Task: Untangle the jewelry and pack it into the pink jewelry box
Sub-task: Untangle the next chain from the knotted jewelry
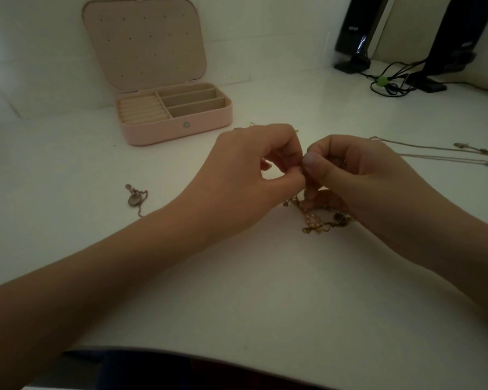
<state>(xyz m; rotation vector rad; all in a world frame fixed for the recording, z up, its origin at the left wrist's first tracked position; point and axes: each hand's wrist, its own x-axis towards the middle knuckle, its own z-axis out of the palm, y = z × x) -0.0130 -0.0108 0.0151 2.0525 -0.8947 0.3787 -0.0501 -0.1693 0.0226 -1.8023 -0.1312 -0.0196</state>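
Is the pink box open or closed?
Open. The pink box has its lid tipped up and back, so the compartments inside show. They look empty.

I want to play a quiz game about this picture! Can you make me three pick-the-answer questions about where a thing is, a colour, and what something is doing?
1. Where is the jewelry box?
A. far left of the hands
B. on the floor
C. under the arms

2. What colour is it outside?
A. blue
B. pink
C. black

3. How is its lid?
A. shut
B. missing
C. open, standing up

Answers: 1 A, it sits beyond the left hand on the table. 2 B, its front wall is pink. 3 C, the compartments show.
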